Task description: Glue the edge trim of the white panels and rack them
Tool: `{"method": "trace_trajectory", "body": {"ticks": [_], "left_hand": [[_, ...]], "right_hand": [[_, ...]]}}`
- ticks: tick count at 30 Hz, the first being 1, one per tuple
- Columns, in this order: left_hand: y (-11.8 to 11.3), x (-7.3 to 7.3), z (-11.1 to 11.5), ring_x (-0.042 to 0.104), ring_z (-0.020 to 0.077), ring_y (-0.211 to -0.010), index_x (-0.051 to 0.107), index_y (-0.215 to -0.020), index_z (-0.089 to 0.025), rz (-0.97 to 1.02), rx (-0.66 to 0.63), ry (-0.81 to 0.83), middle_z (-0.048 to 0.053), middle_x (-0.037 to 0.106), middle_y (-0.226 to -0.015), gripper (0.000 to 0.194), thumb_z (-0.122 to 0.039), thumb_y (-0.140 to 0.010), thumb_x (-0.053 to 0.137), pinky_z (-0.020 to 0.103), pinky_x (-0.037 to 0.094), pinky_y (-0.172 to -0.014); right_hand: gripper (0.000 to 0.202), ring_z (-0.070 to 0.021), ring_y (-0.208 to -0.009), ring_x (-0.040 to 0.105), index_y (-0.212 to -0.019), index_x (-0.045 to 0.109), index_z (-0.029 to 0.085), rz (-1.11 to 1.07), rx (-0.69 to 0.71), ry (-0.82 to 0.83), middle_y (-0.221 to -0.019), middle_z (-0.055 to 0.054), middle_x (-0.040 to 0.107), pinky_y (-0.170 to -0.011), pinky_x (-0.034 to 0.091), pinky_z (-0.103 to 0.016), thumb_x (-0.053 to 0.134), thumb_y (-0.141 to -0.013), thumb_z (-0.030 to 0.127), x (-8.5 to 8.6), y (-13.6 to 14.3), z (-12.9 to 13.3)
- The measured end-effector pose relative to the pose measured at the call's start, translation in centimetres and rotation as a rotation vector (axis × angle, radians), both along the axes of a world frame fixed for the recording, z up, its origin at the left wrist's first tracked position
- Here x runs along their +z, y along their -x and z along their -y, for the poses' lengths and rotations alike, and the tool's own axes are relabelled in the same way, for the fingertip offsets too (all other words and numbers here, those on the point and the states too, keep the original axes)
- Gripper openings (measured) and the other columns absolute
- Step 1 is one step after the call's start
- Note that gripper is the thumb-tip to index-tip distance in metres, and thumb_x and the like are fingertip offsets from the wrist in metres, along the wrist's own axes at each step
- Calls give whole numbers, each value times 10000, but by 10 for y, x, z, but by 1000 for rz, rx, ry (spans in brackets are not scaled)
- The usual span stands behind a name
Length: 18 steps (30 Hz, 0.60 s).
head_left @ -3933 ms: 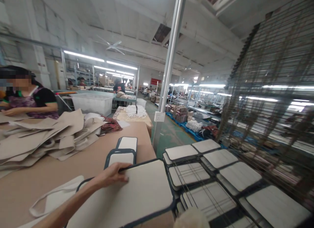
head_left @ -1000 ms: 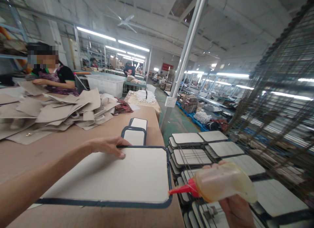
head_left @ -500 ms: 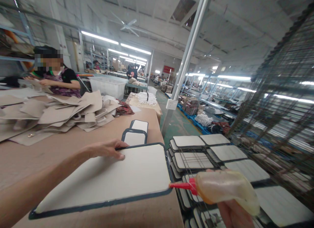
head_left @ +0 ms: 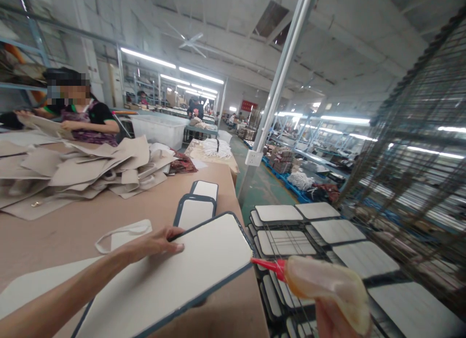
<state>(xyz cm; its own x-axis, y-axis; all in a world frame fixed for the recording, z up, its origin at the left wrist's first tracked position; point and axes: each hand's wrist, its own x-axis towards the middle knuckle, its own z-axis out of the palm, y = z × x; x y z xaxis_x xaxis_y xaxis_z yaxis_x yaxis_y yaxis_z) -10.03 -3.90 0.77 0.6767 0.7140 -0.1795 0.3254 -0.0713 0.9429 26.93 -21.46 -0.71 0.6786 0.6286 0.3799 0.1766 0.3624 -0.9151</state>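
Left hand: fingers laid flat on white panel, grip spread wide | right hand: grip closed around glue bottle, red nozzle held at panel's edge | desk: brown

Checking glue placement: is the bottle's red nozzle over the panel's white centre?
No, the glue bottle points its red nozzle at the panel right edge.

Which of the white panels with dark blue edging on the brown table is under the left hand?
The largest, nearest white panel with dark blue edging; the left hand rests on its far edge, while two smaller panels lie beyond, untouched.
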Motion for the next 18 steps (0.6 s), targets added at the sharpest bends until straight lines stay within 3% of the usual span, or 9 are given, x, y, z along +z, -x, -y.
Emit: {"method": "trace_trajectory", "body": {"ticks": [4, 6, 10, 18], "left_hand": [[-3, -11, 3, 654, 275, -933, 725, -993, -190, 37, 48, 67, 36, 742, -968, 448, -534, -707, 689, 299, 489, -793], [-6, -14, 5, 658, 296, -940, 728, -977, -190, 32, 72, 84, 47, 745, -955, 476, -562, -682, 694, 321, 507, -800], [-8, -19, 7, 663, 321, -937, 728, -925, -195, 32, 126, 84, 52, 752, -923, 486, -586, -636, 711, 353, 525, -809], [-12, -19, 16, 671, 298, -899, 700, -883, -172, 84, 170, 101, 52, 752, -905, 466, -577, -652, 702, 330, 511, -777]], "right_hand": [[611, -238, -791, 664, -1069, 594, 156, 60, -202, -4, -916, -96, 670, -646, 571, -285, 857, -590, 427, -14, -12, -6], [603, -210, -742, 647, -1061, 595, 151, 13, -200, -12, -909, -86, 662, -606, 561, -263, 864, -588, 410, -20, -15, -10], [620, -217, -777, 652, -1109, 575, 170, -125, -86, -52, -944, -88, 659, -625, 572, -287, 862, -597, 370, -25, -18, -23], [496, -251, -785, 645, -1094, 601, 155, 160, -187, -48, -906, -92, 654, -665, 561, -358, 752, -726, 450, -31, -16, -35]]}}
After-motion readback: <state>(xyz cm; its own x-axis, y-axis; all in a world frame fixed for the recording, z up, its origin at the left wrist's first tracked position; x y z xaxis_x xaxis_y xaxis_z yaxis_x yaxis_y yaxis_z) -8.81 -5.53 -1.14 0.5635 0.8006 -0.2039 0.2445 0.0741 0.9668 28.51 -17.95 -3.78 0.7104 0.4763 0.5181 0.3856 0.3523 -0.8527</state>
